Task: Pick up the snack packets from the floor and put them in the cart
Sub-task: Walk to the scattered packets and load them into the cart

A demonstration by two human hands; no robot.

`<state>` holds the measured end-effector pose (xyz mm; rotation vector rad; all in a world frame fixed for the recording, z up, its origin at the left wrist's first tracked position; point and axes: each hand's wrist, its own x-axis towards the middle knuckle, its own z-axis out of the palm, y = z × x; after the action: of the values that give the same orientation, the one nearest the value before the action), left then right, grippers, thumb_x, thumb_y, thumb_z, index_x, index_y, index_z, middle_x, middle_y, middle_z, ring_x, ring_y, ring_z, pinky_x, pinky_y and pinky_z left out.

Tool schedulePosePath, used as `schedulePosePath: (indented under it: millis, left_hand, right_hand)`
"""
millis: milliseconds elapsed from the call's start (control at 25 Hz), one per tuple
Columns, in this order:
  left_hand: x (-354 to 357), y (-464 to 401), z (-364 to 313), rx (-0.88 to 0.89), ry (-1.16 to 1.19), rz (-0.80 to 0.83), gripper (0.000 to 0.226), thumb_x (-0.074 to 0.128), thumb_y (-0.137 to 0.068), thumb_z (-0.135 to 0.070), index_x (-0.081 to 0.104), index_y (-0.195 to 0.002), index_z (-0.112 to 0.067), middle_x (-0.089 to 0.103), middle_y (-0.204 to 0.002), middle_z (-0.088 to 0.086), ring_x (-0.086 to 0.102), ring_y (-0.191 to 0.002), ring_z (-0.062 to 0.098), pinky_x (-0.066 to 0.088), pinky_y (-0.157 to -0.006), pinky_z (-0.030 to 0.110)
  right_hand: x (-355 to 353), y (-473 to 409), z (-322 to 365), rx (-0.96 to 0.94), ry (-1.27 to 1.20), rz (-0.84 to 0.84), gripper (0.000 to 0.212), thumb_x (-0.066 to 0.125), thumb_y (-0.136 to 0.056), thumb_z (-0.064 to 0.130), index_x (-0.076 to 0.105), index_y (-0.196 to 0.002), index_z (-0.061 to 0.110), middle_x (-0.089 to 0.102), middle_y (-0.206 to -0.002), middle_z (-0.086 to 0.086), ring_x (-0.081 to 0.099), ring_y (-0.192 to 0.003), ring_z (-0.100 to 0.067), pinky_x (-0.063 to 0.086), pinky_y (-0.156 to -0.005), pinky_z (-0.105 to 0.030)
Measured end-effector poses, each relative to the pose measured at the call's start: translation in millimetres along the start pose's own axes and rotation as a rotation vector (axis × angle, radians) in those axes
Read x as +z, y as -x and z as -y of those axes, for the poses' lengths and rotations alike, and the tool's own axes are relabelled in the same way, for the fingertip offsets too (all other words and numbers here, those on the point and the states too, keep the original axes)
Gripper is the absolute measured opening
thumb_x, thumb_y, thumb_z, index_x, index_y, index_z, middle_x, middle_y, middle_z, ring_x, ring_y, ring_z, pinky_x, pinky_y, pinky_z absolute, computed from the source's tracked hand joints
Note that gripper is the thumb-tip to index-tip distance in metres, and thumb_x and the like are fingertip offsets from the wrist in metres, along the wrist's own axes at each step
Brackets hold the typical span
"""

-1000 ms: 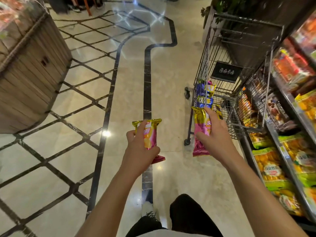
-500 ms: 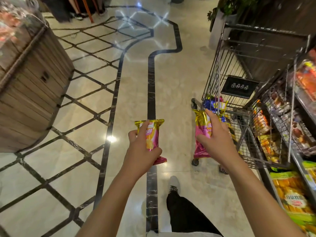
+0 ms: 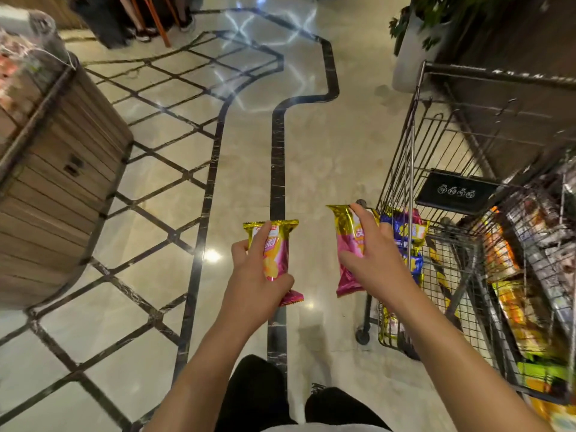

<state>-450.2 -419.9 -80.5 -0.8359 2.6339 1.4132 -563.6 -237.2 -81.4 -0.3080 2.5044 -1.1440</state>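
Right grip [image 3: 371, 260], packet [image 3: 349, 244] nearer cart [image 3: 411, 145]

This place is a shop, most likely a supermarket or a snack store. At the right stands a wire shopping cart [image 3: 442, 169] with a dark sign plate [image 3: 456, 192] on its seat flap and colourful packets [image 3: 405, 232] in its basket, and just beside it run shelves [image 3: 530, 275] full of packed snacks (the labels are too blurred to read). The polished marble floor [image 3: 311, 151] with black inlay lines and the wooden display stand [image 3: 59, 182] at the left, with wrapped goods on top, also belong to a retail hall.
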Motion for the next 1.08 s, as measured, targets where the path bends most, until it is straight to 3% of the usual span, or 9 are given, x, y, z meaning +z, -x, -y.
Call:
schedulePosePath:
  millis: [160,240,360,480,560,640,840,920,1080]
  left_hand:
    - [-4,-66,-6,0.055,0.069,0.085,0.09,0.073,-0.084,-0.023,0.018,-0.149,-0.053,0.028,-0.131,-0.012,0.05,-0.098,-0.004,0.052,-0.066,0.009]
    - [-5,-100,-10,0.08,0.068,0.142,0.09,0.074,-0.084,-0.023,0.018,-0.148,-0.053,0.027,-0.13,-0.012,0.05,-0.098,-0.003,0.051,-0.065,0.008]
    - [-11,-154,-20,0.113,0.069,0.229,0.09,0.073,-0.084,-0.02,0.02,-0.149,-0.051,0.026,-0.129,-0.011,0.05,-0.094,-0.005,0.05,-0.063,0.007]
    - [-17,-199,-31,0.167,0.052,0.304,0.091,0.072,-0.082,-0.02,0.02,-0.148,-0.052,0.026,-0.13,-0.011,0.052,-0.098,-0.001,0.058,-0.076,0.02]
    - [-16,-226,-37,0.21,0.049,0.359,0.091,0.071,-0.079,-0.023,0.019,-0.147,-0.055,0.027,-0.13,-0.013,0.053,-0.104,0.007,0.06,-0.081,0.03]
    - [-7,-251,-45,0.248,0.017,0.415,0.091,0.071,-0.078,-0.029,0.017,-0.144,-0.059,0.027,-0.13,-0.015,0.053,-0.105,0.009,0.06,-0.082,0.033]
    - [38,-277,-85,0.343,-0.043,0.59,0.091,0.074,-0.083,-0.019,0.02,-0.148,-0.052,0.025,-0.126,-0.013,0.048,-0.091,-0.01,0.047,-0.058,0.005]
    - [61,-283,-102,0.423,-0.06,0.648,0.089,0.074,-0.082,-0.018,0.022,-0.149,-0.047,0.026,-0.125,-0.011,0.046,-0.093,-0.02,0.046,-0.059,0.004]
    - [105,-290,-142,0.496,-0.146,0.71,0.09,0.074,-0.081,-0.019,0.022,-0.146,-0.053,0.027,-0.126,-0.012,0.045,-0.092,-0.022,0.051,-0.066,0.01]
  right_hand:
    - [0,-47,6,0.047,-0.003,-0.06,0.078,0.062,-0.088,0.027,0.018,-0.146,0.055,0.034,-0.124,-0.003,0.054,-0.1,-0.025,0.053,-0.075,-0.031]
    - [0,-70,10,0.082,0.011,-0.11,0.077,0.063,-0.089,0.029,0.018,-0.147,0.052,0.034,-0.124,-0.003,0.049,-0.097,-0.02,0.04,-0.068,-0.016]
    - [-4,-101,19,0.154,0.022,-0.201,0.076,0.064,-0.09,0.029,0.021,-0.149,0.048,0.034,-0.124,-0.003,0.044,-0.094,-0.016,0.029,-0.066,-0.008]
    - [-9,-127,27,0.218,0.013,-0.267,0.074,0.063,-0.09,0.029,0.022,-0.148,0.049,0.035,-0.124,-0.004,0.051,-0.091,-0.013,0.034,-0.066,-0.012]
    - [-11,-140,31,0.233,-0.008,-0.334,0.071,0.063,-0.091,0.029,0.023,-0.147,0.049,0.036,-0.125,-0.004,0.049,-0.089,-0.004,0.035,-0.064,-0.007]
    - [-14,-149,30,0.254,-0.029,-0.415,0.072,0.064,-0.091,0.029,0.024,-0.146,0.05,0.036,-0.129,-0.003,0.05,-0.094,-0.01,0.036,-0.068,-0.009]
    - [-37,-143,12,0.405,-0.07,-0.588,0.075,0.064,-0.089,0.036,0.02,-0.147,0.053,0.035,-0.119,0.001,0.049,-0.088,-0.003,0.034,-0.063,-0.009]
    - [-48,-139,-5,0.457,-0.086,-0.645,0.075,0.065,-0.089,0.035,0.021,-0.147,0.052,0.035,-0.121,0.001,0.052,-0.093,-0.014,0.035,-0.067,-0.014]
    - [-79,-131,-45,0.533,-0.183,-0.767,0.075,0.065,-0.09,0.033,0.02,-0.147,0.053,0.034,-0.124,0.001,0.048,-0.097,-0.015,0.04,-0.075,-0.028]
